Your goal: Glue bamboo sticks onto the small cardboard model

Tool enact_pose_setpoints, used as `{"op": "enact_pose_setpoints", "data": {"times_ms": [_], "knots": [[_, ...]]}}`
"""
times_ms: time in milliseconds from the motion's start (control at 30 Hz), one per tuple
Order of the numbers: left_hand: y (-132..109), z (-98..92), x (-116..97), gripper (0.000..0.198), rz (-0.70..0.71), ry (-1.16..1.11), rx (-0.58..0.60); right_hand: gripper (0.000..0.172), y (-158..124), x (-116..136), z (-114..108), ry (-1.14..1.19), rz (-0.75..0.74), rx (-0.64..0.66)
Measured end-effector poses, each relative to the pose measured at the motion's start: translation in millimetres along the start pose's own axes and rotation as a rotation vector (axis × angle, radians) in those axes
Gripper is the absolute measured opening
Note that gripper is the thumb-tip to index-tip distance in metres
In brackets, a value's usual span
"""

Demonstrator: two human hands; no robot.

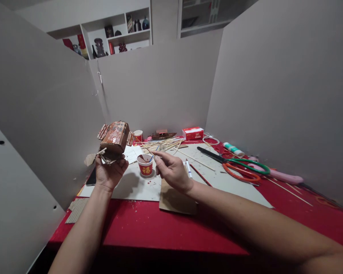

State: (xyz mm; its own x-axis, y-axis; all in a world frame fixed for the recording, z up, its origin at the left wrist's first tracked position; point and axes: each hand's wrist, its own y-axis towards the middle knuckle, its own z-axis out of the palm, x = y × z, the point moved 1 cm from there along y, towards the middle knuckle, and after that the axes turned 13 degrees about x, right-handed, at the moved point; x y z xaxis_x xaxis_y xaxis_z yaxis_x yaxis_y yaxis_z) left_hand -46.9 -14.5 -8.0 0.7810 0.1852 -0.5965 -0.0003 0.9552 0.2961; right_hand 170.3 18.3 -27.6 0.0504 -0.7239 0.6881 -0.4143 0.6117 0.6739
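Observation:
My left hand [110,173] is raised at the left, its fingers wrapped under a cardboard model [116,135]. This model has a curved, glossy red-brown top, small ribbed pieces at both sides and a pale stick poking out in front. Over the table's middle, my right hand [173,169] is closed in a pinch around a thin brown stick [145,147] that points up and left; whether its end carries bristles is too small to tell. Just left of that hand stands a red-and-white paper cup [146,169] with red-brown colouring inside and a thin blue stick leaning in it.
Behind the cup lie several thin wooden sticks [162,144], a boat model [162,134] and a red box [193,133]. Large scissors [240,167] and a pink-handled tool [286,176] are at right. A cardboard piece [177,201] lies below my right hand. Grey panels [160,83] enclose the table.

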Motion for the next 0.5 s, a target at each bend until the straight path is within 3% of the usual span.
{"op": "enact_pose_setpoints", "data": {"times_ms": [233, 500], "knots": [[2, 1.7, 1, 0.049, 0.009, 0.005, -0.043, 0.030, 3, 7, -6, 0.075, -0.080, -0.078], [1, 8.2, 2, 0.053, -0.020, -0.009, -0.105, 0.018, 6, 37, -18, 0.264, -0.112, -0.133]]}}
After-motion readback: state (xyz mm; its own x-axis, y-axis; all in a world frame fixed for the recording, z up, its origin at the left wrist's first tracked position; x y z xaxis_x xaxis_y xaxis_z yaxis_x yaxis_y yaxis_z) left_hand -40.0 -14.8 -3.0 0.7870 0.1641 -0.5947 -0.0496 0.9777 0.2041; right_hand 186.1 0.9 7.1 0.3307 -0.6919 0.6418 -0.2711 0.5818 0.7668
